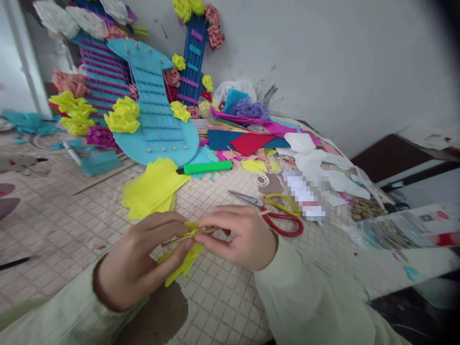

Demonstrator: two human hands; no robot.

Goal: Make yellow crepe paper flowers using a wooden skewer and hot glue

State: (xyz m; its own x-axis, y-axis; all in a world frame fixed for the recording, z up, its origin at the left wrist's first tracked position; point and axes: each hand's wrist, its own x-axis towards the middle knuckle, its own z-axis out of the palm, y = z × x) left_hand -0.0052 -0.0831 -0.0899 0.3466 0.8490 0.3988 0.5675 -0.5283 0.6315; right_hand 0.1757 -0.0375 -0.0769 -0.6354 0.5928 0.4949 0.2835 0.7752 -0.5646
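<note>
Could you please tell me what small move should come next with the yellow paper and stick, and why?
Probably roll the stick a little: left hand and right hand both pinch it, and the yellow paper hangs loose below.

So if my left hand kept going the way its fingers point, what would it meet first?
Probably your right hand, just across the yellow tissue paper on the thin wooden stick both pinch.

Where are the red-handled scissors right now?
In the head view, the red-handled scissors lie on the tiled table beside the yellow-handled scissors, just right of the right hand, which pinches a stick with the left hand.
</note>
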